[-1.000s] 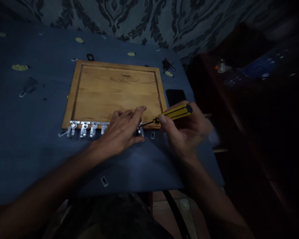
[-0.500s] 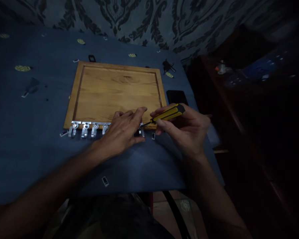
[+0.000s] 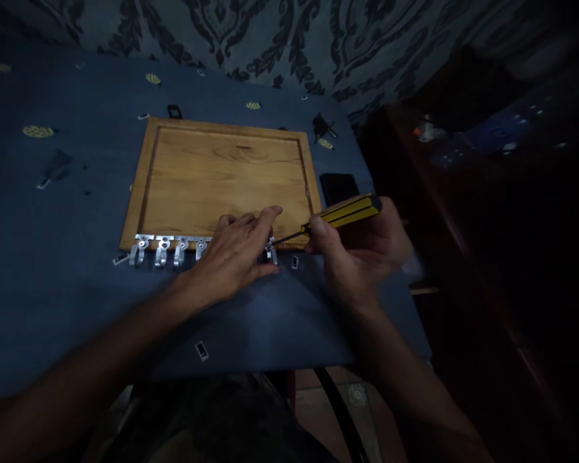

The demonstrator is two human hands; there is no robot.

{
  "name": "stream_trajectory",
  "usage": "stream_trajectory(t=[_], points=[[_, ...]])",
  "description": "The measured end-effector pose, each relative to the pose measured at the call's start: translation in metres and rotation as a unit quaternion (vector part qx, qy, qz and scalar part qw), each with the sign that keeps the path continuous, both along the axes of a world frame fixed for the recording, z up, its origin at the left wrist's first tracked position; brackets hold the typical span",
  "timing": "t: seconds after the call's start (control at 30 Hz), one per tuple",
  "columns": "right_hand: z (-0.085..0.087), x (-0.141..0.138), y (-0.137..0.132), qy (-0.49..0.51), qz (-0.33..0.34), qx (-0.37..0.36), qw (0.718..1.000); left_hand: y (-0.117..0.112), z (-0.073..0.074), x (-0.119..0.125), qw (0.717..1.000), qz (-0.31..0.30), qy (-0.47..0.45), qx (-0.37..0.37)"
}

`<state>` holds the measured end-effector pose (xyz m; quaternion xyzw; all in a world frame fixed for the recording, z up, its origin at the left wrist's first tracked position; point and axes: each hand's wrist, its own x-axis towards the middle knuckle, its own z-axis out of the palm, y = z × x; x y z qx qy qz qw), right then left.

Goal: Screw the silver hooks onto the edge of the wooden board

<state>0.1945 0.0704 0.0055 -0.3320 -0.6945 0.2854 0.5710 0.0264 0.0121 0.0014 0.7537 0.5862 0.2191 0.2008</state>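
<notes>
A wooden board (image 3: 231, 173) with a raised frame lies flat on the blue patterned cloth. Along its near edge runs a metal hook rail (image 3: 183, 245) with several silver hooks hanging over the side. My left hand (image 3: 236, 251) holds the rail down against the board, its thumb at the near edge and its fingers over the wood. It hides the rail's middle. In my right hand (image 3: 367, 257) is a screwdriver (image 3: 342, 214) with a yellow and black handle. The screwdriver's thin shaft points left, its tip at the rail's right end. Any screw there is too small to make out.
A black phone-like object (image 3: 338, 188) lies right of the board. Behind it are a dark clip-like thing (image 3: 324, 127) and a small black frame (image 3: 174, 112). A plastic bottle (image 3: 492, 135) rests on the dark wooden furniture (image 3: 429, 173) at right.
My right hand has shifted slightly right and its grip on the screwdriver has changed, with the handle showing farther right and more of the shaft visible. My left hand stays in place.
</notes>
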Motion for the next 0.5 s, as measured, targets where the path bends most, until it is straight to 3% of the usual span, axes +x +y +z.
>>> stream_trajectory(t=[0.5], points=[[-0.0037, 0.0028, -0.0002, -0.054, 0.043, -0.022, 0.997, -0.001, 0.0019, 0.0013, 1.0, 0.005, -0.003, -0.01]])
